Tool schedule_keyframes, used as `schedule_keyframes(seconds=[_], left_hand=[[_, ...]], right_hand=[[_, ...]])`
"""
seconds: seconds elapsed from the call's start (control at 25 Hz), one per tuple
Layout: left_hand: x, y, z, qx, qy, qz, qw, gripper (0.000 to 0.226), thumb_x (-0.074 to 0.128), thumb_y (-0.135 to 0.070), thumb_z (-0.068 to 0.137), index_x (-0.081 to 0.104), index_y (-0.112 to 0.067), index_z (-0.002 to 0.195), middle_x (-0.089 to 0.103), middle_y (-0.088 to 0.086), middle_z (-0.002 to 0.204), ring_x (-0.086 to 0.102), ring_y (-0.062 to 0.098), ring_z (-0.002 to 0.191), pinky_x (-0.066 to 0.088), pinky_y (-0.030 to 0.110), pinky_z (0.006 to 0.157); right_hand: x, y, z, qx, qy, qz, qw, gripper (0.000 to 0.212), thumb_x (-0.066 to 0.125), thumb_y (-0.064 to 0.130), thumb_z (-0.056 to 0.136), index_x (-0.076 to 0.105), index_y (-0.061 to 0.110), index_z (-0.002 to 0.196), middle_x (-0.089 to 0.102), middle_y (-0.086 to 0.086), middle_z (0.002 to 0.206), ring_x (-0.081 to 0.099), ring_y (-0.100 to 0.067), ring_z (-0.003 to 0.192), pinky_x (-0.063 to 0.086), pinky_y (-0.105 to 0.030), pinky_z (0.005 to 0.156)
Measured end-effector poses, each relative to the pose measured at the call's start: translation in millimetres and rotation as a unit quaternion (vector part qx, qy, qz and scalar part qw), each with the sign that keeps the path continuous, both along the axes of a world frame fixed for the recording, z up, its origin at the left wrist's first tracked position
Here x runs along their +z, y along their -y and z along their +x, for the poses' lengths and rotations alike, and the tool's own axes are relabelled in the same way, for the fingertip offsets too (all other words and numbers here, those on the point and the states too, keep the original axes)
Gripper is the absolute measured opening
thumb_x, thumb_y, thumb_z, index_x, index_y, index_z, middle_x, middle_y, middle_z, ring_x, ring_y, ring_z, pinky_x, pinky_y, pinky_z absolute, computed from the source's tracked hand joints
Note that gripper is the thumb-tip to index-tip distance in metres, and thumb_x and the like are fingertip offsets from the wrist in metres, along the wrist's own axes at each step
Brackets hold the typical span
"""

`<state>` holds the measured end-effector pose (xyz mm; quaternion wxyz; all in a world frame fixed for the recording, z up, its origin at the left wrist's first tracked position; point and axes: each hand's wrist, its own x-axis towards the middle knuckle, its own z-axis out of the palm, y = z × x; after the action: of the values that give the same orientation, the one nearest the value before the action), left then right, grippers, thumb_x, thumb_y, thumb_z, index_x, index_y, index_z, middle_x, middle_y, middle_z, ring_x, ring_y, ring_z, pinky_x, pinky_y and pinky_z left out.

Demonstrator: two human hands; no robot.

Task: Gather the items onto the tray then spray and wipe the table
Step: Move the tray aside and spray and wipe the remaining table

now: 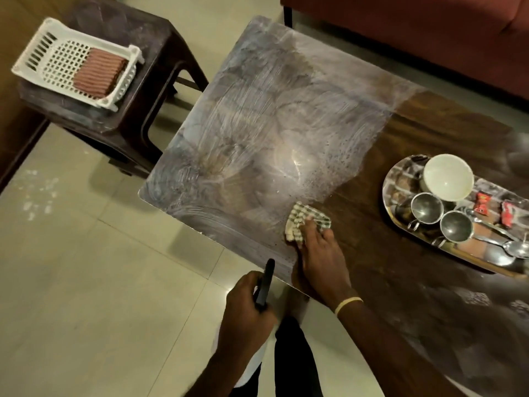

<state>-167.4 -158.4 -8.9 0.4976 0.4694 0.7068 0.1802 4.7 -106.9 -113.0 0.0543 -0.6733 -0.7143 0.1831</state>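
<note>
My right hand (317, 253) presses a checked cloth (306, 219) flat on the dark wooden table (386, 253), near its front edge. The left half of the tabletop is covered in pale wet smears and streaks (257, 133). My left hand (246, 308) hangs off the table's front edge and grips the black trigger head of a spray bottle (264, 285); the bottle's body is hidden under the hand. At the right stands a steel oval tray (400, 224) holding a white bowl (448, 177), two steel cups (426, 209), spoons (512, 249) and red sachets (481, 203).
A dark plastic stool (137, 90) stands left of the table and carries a white slotted basket (51, 50) with a folded brown cloth (98, 73). A red sofa (429, 32) runs behind the table. Pale tiled floor (86, 282) lies below and left.
</note>
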Motion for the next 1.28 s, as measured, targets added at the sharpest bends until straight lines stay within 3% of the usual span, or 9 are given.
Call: schedule_keyframes(seconds=[0.12, 0.28, 0.44, 0.6, 0.76, 0.92, 1.04, 1.16, 1.28], left_hand=[[3, 7, -6, 0.01, -0.02, -0.071, 0.997, 0.024, 0.066, 0.002, 0.076, 0.054, -0.018, 0.081, 0.054, -0.011, 0.069, 0.051, 0.013, 0.06, 0.054, 0.032, 0.069], [-6, 10, -16, 0.009, -0.059, -0.112, 0.992, 0.022, 0.066, -0.009, 0.068, 0.05, -0.024, 0.071, 0.055, -0.011, 0.064, 0.053, 0.015, 0.06, 0.057, 0.05, 0.078], [-11, 5, -19, -0.015, -0.059, -0.12, 0.991, 0.011, 0.056, -0.024, 0.059, 0.051, -0.026, 0.069, 0.06, -0.009, 0.066, 0.063, 0.025, 0.072, 0.057, 0.047, 0.073], [2, -3, -18, -0.029, -0.034, -0.111, 0.993, 0.008, 0.056, -0.028, 0.063, 0.049, -0.028, 0.067, 0.058, -0.011, 0.067, 0.062, 0.02, 0.071, 0.057, 0.045, 0.075], [9, -6, -23, -0.018, -0.047, -0.096, 0.994, 0.006, 0.052, -0.028, 0.061, 0.047, -0.025, 0.063, 0.054, -0.008, 0.061, 0.056, 0.022, 0.063, 0.056, 0.043, 0.069], [14, -9, -24, -0.03, -0.045, -0.101, 0.993, 0.013, 0.056, -0.028, 0.066, 0.045, -0.024, 0.062, 0.05, -0.007, 0.058, 0.046, 0.016, 0.056, 0.047, 0.034, 0.064], [12, -9, -24, -0.009, -0.052, -0.092, 0.994, 0.02, 0.064, -0.017, 0.073, 0.047, -0.024, 0.064, 0.053, -0.007, 0.061, 0.048, 0.014, 0.058, 0.045, 0.032, 0.063], [9, -11, -29, -0.022, -0.047, -0.092, 0.994, 0.026, 0.069, -0.012, 0.077, 0.049, -0.025, 0.068, 0.055, -0.008, 0.064, 0.053, 0.013, 0.06, 0.05, 0.031, 0.067], [14, -13, -32, -0.041, -0.049, -0.088, 0.994, 0.022, 0.066, -0.024, 0.076, 0.046, -0.028, 0.067, 0.053, -0.011, 0.063, 0.051, 0.014, 0.06, 0.053, 0.037, 0.072]], right_hand=[[8, 42, 13, 0.081, 0.02, -0.041, 0.996, 0.075, 0.075, 0.023, 0.08, 0.039, 0.014, 0.145, 0.059, -0.008, 0.135, 0.056, -0.024, 0.095, 0.057, -0.033, 0.07], [18, 32, 47, -0.005, 0.018, -0.062, 0.998, 0.07, 0.063, 0.011, 0.087, 0.036, 0.022, 0.15, 0.061, -0.005, 0.133, 0.049, -0.023, 0.096, 0.052, -0.034, 0.066], [19, 11, 25, -0.1, -0.033, -0.057, 0.993, 0.057, 0.056, 0.004, 0.092, 0.045, 0.019, 0.145, 0.056, -0.007, 0.139, 0.049, -0.027, 0.105, 0.051, -0.038, 0.087], [17, 31, 14, -0.107, -0.049, -0.072, 0.99, 0.057, 0.058, 0.006, 0.091, 0.046, 0.021, 0.145, 0.053, -0.005, 0.142, 0.049, -0.026, 0.105, 0.053, -0.039, 0.085], [13, 71, 1, -0.005, -0.051, -0.049, 0.997, 0.069, 0.072, 0.006, 0.082, 0.045, 0.025, 0.144, 0.054, 0.0, 0.143, 0.051, -0.02, 0.1, 0.056, -0.032, 0.069], [-1, 71, -36, 0.103, -0.034, -0.022, 0.994, 0.078, 0.078, 0.003, 0.073, 0.047, 0.022, 0.142, 0.05, 0.001, 0.146, 0.052, -0.022, 0.099, 0.054, -0.031, 0.07], [-8, 34, -52, 0.163, -0.012, 0.003, 0.986, 0.069, 0.069, 0.003, 0.079, 0.048, 0.024, 0.141, 0.046, 0.001, 0.149, 0.05, -0.023, 0.09, 0.05, -0.032, 0.068], [-5, 7, -31, 0.045, 0.003, -0.004, 0.999, 0.059, 0.072, 0.016, 0.082, 0.053, 0.023, 0.138, 0.051, -0.004, 0.145, 0.048, -0.025, 0.088, 0.05, -0.034, 0.069], [1, 38, -28, -0.058, 0.007, 0.003, 0.998, 0.067, 0.073, 0.008, 0.079, 0.051, 0.02, 0.141, 0.05, -0.007, 0.146, 0.049, -0.028, 0.095, 0.055, -0.036, 0.069]])
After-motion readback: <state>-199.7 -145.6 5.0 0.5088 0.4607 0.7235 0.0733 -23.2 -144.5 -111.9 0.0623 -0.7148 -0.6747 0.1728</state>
